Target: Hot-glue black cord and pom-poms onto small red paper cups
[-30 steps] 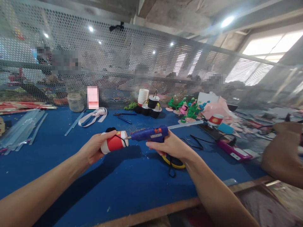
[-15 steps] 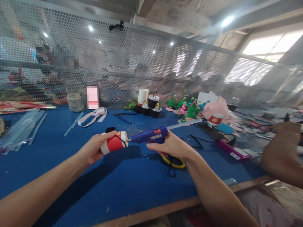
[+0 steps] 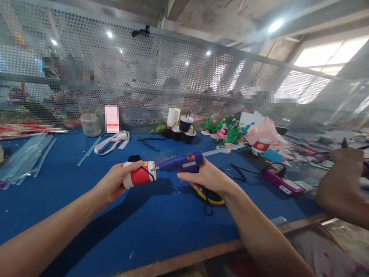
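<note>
My left hand [image 3: 115, 180] grips a red and white paper cup [image 3: 141, 177] lying sideways above the table. A black cord [image 3: 147, 172] runs across the cup's side, and something black and fuzzy [image 3: 134, 158] shows behind it. In my right hand [image 3: 203, 175] is a blue glue gun [image 3: 181, 163], its metal nozzle at the cup's rim. A clear glue stick [image 3: 221, 150] sticks out of the gun's back end. Beneath my right wrist lie yellow-handled scissors [image 3: 215, 201], partly hidden by the hand.
Clear glue sticks [image 3: 29, 157] and a white ribbon [image 3: 112, 143] lie left. Black buckets [image 3: 186, 129], stacked cups [image 3: 173, 117] and green figures [image 3: 233, 132] stand by the mesh screen [image 3: 138, 88]. At right are a purple power strip [image 3: 284, 182] and another person's arm [image 3: 343, 184].
The glue gun's nozzle has shifted slightly left and up, from the cup's open end onto the side near its rim. Both hands keep their hold.
</note>
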Demonstrator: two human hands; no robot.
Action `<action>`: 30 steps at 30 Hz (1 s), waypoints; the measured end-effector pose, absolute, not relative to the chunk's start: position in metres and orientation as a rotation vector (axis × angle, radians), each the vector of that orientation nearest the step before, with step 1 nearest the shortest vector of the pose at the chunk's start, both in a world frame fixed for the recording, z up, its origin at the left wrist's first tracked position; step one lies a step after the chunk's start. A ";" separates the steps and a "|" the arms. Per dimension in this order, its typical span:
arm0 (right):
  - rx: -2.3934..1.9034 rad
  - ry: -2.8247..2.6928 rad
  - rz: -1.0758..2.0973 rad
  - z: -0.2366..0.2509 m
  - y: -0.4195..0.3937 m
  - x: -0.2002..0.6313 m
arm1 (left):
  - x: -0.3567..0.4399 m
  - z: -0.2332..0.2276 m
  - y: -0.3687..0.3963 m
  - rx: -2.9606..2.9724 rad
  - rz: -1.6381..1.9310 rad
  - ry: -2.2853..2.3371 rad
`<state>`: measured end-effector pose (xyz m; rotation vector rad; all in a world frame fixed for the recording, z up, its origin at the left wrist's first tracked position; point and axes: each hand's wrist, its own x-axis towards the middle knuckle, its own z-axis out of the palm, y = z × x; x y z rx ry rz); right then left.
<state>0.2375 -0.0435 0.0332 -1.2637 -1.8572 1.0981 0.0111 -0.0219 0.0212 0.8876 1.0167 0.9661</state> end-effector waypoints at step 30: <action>-1.212 -1.759 1.280 0.026 -0.037 0.242 | 0.014 0.023 -0.029 0.990 1.106 1.078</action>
